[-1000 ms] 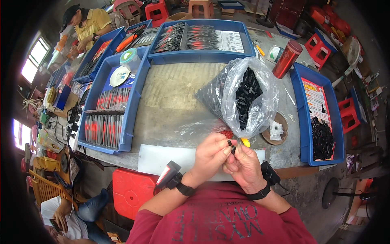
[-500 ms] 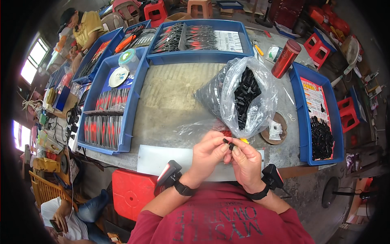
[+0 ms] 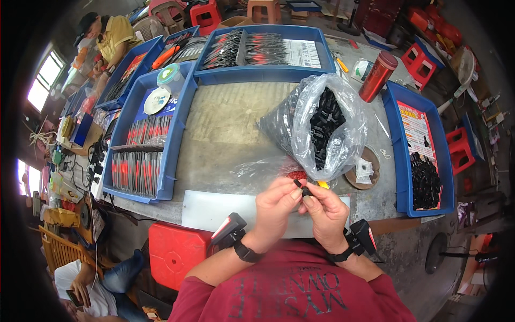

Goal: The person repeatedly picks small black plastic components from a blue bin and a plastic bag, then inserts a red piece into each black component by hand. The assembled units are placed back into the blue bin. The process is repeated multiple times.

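left hand (image 3: 276, 206) + right hand (image 3: 323, 212) both pinched one small black part (image 3: 303, 189), held above the table edge (image 3: 214, 210) | part looked light, stiff, small enough to slip; best gripped by its ends | behind: one clear bag (image 3: 322, 126) of black parts, uncountable | five blue trays (image 3: 424, 147) | one red flask (image 3: 377, 77)

Blue trays (image 3: 169, 155), clear bag (image 3: 343, 134) of black parts, red cylinder flask (image 3: 377, 76), grey table (image 3: 225, 129), maroon shirt (image 3: 300, 290)
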`<move>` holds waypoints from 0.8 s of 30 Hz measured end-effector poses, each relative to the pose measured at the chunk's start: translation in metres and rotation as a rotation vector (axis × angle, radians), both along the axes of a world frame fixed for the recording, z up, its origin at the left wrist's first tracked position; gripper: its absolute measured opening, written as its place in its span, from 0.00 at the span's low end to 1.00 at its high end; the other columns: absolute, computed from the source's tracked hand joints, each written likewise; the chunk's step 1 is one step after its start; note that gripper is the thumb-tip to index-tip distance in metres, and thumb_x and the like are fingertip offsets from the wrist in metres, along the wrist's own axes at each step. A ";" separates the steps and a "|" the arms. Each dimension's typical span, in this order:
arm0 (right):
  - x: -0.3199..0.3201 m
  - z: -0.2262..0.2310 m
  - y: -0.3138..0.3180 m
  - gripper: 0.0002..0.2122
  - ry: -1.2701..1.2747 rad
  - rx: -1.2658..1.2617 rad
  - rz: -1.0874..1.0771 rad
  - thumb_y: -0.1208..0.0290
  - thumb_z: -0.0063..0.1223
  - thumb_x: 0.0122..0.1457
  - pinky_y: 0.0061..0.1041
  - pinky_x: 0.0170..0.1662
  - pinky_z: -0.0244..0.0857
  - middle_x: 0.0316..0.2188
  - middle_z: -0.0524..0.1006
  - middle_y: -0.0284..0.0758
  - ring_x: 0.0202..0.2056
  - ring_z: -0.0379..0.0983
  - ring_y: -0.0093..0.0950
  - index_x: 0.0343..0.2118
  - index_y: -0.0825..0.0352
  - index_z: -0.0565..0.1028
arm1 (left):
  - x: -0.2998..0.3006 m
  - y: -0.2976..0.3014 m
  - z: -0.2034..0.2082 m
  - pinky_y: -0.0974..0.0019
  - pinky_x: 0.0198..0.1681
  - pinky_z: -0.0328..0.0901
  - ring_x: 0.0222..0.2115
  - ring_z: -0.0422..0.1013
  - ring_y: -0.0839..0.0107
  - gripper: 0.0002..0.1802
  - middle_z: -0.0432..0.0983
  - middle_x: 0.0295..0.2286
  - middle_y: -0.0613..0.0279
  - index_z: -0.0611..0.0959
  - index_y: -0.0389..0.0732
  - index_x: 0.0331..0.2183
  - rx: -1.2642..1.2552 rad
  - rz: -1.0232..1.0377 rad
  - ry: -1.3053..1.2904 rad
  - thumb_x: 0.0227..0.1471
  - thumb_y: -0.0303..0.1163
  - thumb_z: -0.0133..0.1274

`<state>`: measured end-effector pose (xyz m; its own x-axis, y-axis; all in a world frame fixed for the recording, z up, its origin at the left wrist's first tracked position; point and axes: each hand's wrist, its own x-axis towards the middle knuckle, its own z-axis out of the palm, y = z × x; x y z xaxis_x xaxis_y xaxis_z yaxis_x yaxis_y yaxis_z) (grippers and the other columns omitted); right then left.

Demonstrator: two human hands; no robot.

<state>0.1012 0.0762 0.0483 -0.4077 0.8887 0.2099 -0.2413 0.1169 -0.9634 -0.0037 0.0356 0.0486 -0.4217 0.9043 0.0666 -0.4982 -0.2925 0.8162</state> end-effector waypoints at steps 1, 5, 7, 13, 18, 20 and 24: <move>0.000 -0.001 0.000 0.12 0.008 0.004 -0.003 0.81 0.48 0.52 0.16 0.29 0.66 0.34 0.74 0.38 0.25 0.68 0.19 0.40 0.73 0.70 | 0.000 -0.001 0.000 0.74 0.28 0.63 0.24 0.67 0.74 0.09 0.66 0.32 0.61 0.76 0.27 0.33 0.006 0.001 -0.008 0.47 0.20 0.47; 0.002 -0.005 0.004 0.12 -0.118 0.208 -0.035 0.82 0.48 0.51 0.16 0.29 0.66 0.35 0.74 0.38 0.26 0.69 0.19 0.40 0.73 0.70 | 0.000 -0.001 0.002 0.75 0.29 0.63 0.26 0.68 0.75 0.08 0.66 0.32 0.60 0.76 0.27 0.33 -0.020 0.037 0.027 0.47 0.19 0.47; 0.002 -0.007 0.008 0.12 -0.131 0.299 -0.051 0.83 0.48 0.51 0.16 0.29 0.66 0.35 0.73 0.38 0.26 0.69 0.19 0.40 0.73 0.70 | 0.001 -0.002 0.003 0.77 0.29 0.59 0.27 0.63 0.78 0.07 0.66 0.32 0.63 0.77 0.29 0.31 -0.067 0.027 0.054 0.45 0.18 0.47; 0.000 -0.009 0.009 0.14 -0.126 0.241 -0.107 0.85 0.54 0.44 0.20 0.31 0.66 0.29 0.75 0.38 0.28 0.73 0.24 0.37 0.71 0.72 | 0.001 -0.001 0.003 0.76 0.29 0.56 0.26 0.60 0.79 0.07 0.66 0.33 0.65 0.77 0.31 0.30 -0.072 -0.003 -0.007 0.46 0.21 0.47; -0.002 -0.008 0.008 0.15 -0.181 0.311 -0.122 0.85 0.55 0.42 0.21 0.34 0.66 0.31 0.75 0.39 0.31 0.73 0.27 0.36 0.71 0.72 | -0.001 -0.001 -0.001 0.74 0.32 0.57 0.28 0.60 0.79 0.06 0.66 0.34 0.66 0.77 0.34 0.28 -0.088 -0.037 -0.049 0.47 0.25 0.47; -0.001 -0.006 0.008 0.15 -0.209 0.360 -0.121 0.85 0.55 0.41 0.21 0.34 0.66 0.31 0.75 0.39 0.31 0.73 0.29 0.36 0.71 0.72 | -0.001 -0.001 -0.001 0.73 0.35 0.57 0.30 0.61 0.78 0.05 0.67 0.34 0.66 0.77 0.35 0.26 -0.098 -0.050 -0.097 0.47 0.25 0.47; 0.000 -0.001 0.009 0.15 -0.270 0.474 -0.129 0.84 0.56 0.41 0.22 0.33 0.67 0.32 0.75 0.40 0.31 0.73 0.31 0.36 0.71 0.72 | 0.000 0.000 -0.001 0.70 0.40 0.56 0.34 0.62 0.76 0.05 0.67 0.33 0.66 0.76 0.36 0.24 -0.086 -0.092 -0.233 0.47 0.27 0.48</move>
